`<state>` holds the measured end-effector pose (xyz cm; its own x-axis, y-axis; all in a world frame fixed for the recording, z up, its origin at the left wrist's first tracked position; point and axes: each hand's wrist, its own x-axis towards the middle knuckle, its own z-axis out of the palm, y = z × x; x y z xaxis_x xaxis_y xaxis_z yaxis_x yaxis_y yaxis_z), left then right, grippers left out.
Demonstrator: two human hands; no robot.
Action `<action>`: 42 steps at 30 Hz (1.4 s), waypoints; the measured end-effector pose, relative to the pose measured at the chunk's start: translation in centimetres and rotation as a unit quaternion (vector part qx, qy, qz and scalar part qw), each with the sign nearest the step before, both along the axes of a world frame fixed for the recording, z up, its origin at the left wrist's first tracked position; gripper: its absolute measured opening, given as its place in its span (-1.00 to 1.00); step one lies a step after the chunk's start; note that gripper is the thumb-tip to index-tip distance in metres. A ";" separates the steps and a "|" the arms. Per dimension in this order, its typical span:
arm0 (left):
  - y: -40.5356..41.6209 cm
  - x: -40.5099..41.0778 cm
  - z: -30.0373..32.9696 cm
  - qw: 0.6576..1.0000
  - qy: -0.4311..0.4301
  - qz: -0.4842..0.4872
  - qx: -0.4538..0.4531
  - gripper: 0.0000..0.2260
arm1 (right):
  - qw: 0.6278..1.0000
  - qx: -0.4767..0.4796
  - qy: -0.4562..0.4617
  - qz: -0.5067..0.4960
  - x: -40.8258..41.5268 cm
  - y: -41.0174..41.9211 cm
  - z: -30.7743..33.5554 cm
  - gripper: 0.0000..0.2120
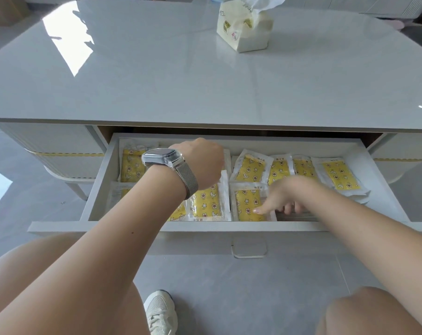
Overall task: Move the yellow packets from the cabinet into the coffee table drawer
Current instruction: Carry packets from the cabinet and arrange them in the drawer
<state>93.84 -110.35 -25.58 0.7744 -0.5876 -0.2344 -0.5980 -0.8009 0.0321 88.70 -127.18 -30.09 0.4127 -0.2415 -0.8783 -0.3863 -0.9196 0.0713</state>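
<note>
- Several yellow star-patterned packets in clear wrappers (250,169) are lying inside the open white coffee table drawer (384,170) at mid-frame.
- Left hand (202,163), wearing a silver mesh-band watch (166,157), is reaching over the left packets; its fingers are hidden, so I cannot tell its grip.
- Right hand (281,197), blurred, is touching a lower-centre packet with loosely spread fingers.
- Cream tissue pack (243,27) is sitting on the glossy grey surface (156,81) at upper right.

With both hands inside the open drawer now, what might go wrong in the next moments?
1. The yellow packets overlap loosely; the right hand, fingers spread on them, may push some out of place.
2. The packets at the far right sit piled higher, so they might catch under the coffee table top when the drawer closes.
3. The left hand hides what it holds; a packet may slip.
</note>
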 end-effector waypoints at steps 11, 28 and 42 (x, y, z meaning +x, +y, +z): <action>1.6 -1.1 -0.4 1.000 -0.003 0.010 0.019 -0.75 | 0.906 0.036 -0.322 -0.273 6.1 -4.5 -4.5 -0.50; 1.9 -0.4 -0.7 0.999 0.027 -0.003 0.022 -0.72 | 0.845 0.151 -0.447 -0.252 6.0 -4.8 -4.4 -0.62; 1.3 -1.0 -0.9 0.999 0.029 -0.012 0.019 -0.70 | 0.955 0.146 -0.223 -0.126 3.2 -5.2 -2.9 -0.71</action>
<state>92.80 -109.07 -26.46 0.7442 -0.5964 -0.3010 -0.6156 -0.7871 0.0376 91.89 -132.36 -33.00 0.7228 -0.1537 -0.6737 -0.5305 -0.7482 -0.3985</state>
